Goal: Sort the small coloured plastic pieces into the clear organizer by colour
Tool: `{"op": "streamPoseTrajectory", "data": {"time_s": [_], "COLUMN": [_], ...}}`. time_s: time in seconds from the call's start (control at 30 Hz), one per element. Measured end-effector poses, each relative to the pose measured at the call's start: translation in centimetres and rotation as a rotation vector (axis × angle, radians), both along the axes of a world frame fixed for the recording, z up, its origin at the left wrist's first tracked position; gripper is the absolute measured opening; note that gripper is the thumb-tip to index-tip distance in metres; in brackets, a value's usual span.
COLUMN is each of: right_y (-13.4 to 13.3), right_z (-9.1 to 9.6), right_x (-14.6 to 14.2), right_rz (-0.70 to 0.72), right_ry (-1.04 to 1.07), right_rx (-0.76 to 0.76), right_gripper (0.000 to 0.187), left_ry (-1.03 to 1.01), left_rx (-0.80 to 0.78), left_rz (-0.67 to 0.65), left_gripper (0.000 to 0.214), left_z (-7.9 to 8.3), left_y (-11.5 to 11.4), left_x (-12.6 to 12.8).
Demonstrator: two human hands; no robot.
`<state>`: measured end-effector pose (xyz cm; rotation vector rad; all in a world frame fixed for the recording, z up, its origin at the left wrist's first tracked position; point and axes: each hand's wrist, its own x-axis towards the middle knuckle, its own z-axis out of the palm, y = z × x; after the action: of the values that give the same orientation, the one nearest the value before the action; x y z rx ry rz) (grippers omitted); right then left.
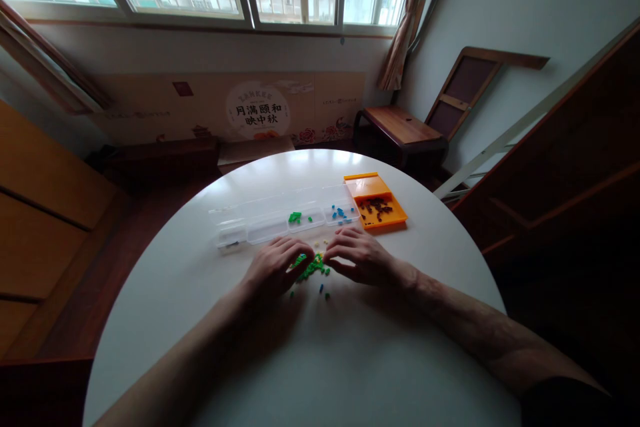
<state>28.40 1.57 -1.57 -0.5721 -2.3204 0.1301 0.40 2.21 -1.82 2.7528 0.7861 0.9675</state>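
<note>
Both of my hands rest on a round white table, fingers curled down over a small pile of tiny green, blue and yellow pieces. My left hand covers the pile's left side, and my right hand its right side. The fingertips of both hands nearly meet above the pieces. What, if anything, each hand pinches is hidden. Just beyond the hands lies a long clear compartment box holding green pieces and blue pieces.
An orange tray with dark pieces sits at the clear box's right end. Behind the table are a wooden side table, a folded frame against the wall, a printed carton under the window, and wooden furniture on both sides.
</note>
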Motion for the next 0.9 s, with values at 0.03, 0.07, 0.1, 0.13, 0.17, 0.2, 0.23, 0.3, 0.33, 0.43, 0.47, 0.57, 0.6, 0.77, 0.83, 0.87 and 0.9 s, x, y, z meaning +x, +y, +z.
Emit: {"op": "streamPoseTrajectory", "data": {"time_s": [0.03, 0.07, 0.1, 0.13, 0.17, 0.2, 0.23, 0.3, 0.33, 0.43, 0.47, 0.57, 0.6, 0.77, 0.83, 0.87, 0.9], "right_y": [0.3, 0.7, 1.2, 1.7, 2.2, 2.6, 2.9, 3.1, 3.0, 2.2, 1.9, 1.0, 0.7, 0.1, 0.0, 0.0, 0.0], "right_z": [0.0, 0.1, 0.1, 0.0, 0.0, -0.2, -0.3, -0.7, -0.8, -0.9, -0.7, -0.1, 0.1, 0.6, 0.6, 0.5, 0.5], "right_x": [0.2, 0.4, 0.6, 0.9, 1.2, 1.4, 1.6, 1.9, 2.0, 1.8, 1.7, 1.2, 1.1, 0.4, 0.3, 0.3, 0.3], "right_rz": [-0.077, -0.170, -0.270, -0.363, -0.442, -0.501, -0.539, -0.574, -0.573, -0.495, -0.442, -0.236, -0.167, 0.025, 0.052, 0.061, 0.067], "right_ry": [0.073, 0.149, 0.218, 0.272, 0.310, 0.330, 0.337, 0.345, 0.346, 0.312, 0.287, 0.186, 0.152, 0.064, 0.045, 0.035, 0.027], "right_rx": [0.002, 0.006, 0.005, 0.002, -0.005, -0.017, -0.035, -0.067, -0.081, -0.107, -0.110, -0.087, -0.071, 0.006, 0.019, 0.020, 0.019], "right_gripper": [0.006, 0.007, 0.007, 0.008, 0.007, 0.006, 0.006, 0.008, 0.010, 0.011, 0.011, 0.012, 0.013, 0.015, 0.012, 0.011, 0.010], "left_ry": [-0.006, -0.012, -0.015, -0.020, -0.027, -0.035, -0.044, -0.059, -0.065, -0.081, -0.091, -0.126, -0.133, -0.153, -0.159, -0.163, -0.168], "left_rx": [0.004, 0.009, 0.014, 0.023, 0.033, 0.044, 0.055, 0.073, 0.077, 0.076, 0.067, 0.018, -0.001, -0.038, -0.057, -0.073, -0.092], "left_rz": [-0.001, -0.003, -0.007, -0.009, -0.009, -0.007, -0.004, -0.002, 0.000, 0.013, 0.022, 0.048, 0.052, -0.002, -0.026, -0.029, -0.029], "left_gripper": [0.008, 0.007, 0.006, 0.005, 0.005, 0.005, 0.004, 0.003, 0.002, 0.003, 0.003, 0.007, 0.009, 0.009, 0.008, 0.009, 0.009], "left_z": [0.1, 0.3, 0.4, 0.5, 0.5, 0.6, 0.7, 0.7, 0.8, 0.9, 0.9, 1.0, 1.0, 0.6, 0.4, 0.3, 0.3], "left_y": [0.0, 0.0, 0.0, 0.0, 0.1, 0.2, 0.2, 0.3, 0.4, 0.4, 0.3, -0.1, -0.2, -0.6, -0.6, -0.5, -0.5], "left_x": [0.1, 0.2, 0.3, 0.4, 0.5, 0.6, 0.6, 0.7, 0.8, 0.8, 0.9, 1.1, 1.2, 1.7, 1.7, 1.7, 1.7]}}
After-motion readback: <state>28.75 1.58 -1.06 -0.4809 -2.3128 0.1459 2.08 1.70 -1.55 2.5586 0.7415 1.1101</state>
